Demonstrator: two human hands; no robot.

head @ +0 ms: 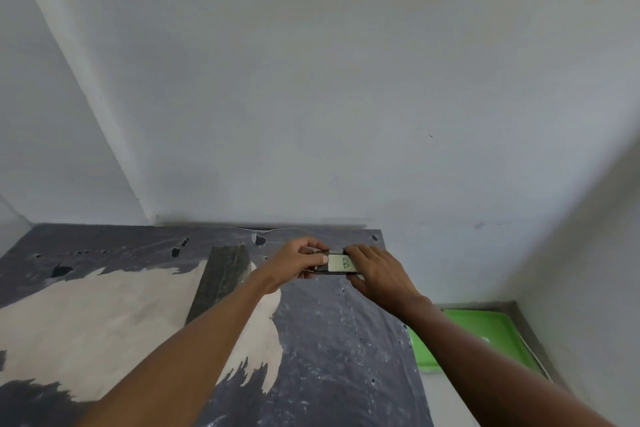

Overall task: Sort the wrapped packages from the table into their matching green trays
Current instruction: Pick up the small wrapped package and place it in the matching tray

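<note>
A small dark wrapped package [337, 265] with a pale label marked "B" is held over the far right part of the table. My left hand [298, 262] grips its left end and my right hand [375, 272] grips its right end. A second, longer dark wrapped package [221, 279] lies flat on the table to the left of my hands. A green tray [485, 333] sits low to the right of the table, partly hidden by my right forearm.
The table [329, 340] is covered with a worn grey sheet with torn pale patches and small holes. White walls close in behind and on both sides. The tray rests on a grey surface [526, 322] beside the right wall.
</note>
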